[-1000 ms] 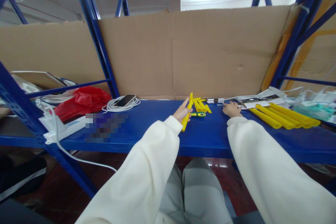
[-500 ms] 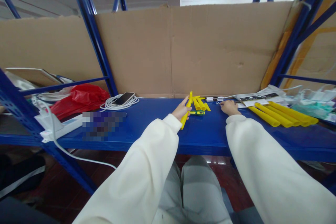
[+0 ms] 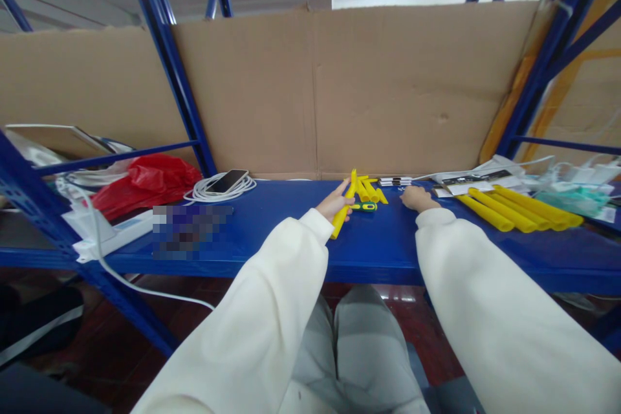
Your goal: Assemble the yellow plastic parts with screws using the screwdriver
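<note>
1. Yellow tube (image 3: 340, 221): centre of frame; long axis slanting, far end leaning right.
2. Left hand (image 3: 332, 204): closed around tube, the nearer hand.
3. Right hand (image 3: 417, 198): right of centre, tube to its left; fingers curled, contents cannot be told.
4. Tabletop (image 3: 383, 249): blue, beneath.

The left hand (image 3: 334, 203) partly covers the yellow tube (image 3: 340, 225). The small bits (image 3: 402, 189) by the right hand (image 3: 418, 198) are too tiny to identify, and whether it pinches one is unclear. Pixel blocks (image 3: 190, 233) mask part of the shelf (image 3: 272, 233); the bottom edge cuts off the left sleeve (image 3: 279, 284).
</note>
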A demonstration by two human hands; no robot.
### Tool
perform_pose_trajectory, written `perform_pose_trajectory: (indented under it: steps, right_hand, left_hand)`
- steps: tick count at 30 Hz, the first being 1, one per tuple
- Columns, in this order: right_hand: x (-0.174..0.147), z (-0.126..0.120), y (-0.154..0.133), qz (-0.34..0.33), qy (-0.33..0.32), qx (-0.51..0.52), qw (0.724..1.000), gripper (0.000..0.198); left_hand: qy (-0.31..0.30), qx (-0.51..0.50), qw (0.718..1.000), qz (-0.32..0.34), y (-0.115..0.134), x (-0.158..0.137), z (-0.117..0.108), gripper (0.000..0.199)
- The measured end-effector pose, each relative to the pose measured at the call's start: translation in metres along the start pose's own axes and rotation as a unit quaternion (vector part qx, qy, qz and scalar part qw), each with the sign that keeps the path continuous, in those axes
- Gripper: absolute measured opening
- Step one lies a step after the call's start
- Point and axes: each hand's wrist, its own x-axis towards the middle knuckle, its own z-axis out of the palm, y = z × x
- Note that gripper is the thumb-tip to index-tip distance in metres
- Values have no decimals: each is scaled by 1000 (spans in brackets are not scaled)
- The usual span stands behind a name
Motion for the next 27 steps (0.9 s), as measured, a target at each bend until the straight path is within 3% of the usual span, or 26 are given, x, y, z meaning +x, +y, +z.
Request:
perform_pose_trajectory:
  steps: [4,8,13,18,27]
  right_hand:
    - [-4,-6,-13,-15,-59,-17,998,28]
    - [-10,-13,-29,-79,-20,84,993,17]
    - [-18,-21,-51,-183,45,277,942,17]
    - [-30,-25,-67,-240,27,382,892,18]
    - [-34,-25,-68,-261,3,410,874,26]
  left_hand:
    - [-4,-3,1000,-2,-2,2,-2,85]
    - [-10,-5,1000,-3,-2,0,-1,84]
    - [-38,-14,999,-15,-1,-3,2,86]
    - [-97,-20,995,-24,-2,-1,0,89]
    - [-104,-24,994,-30,-2,-3,-1,88]
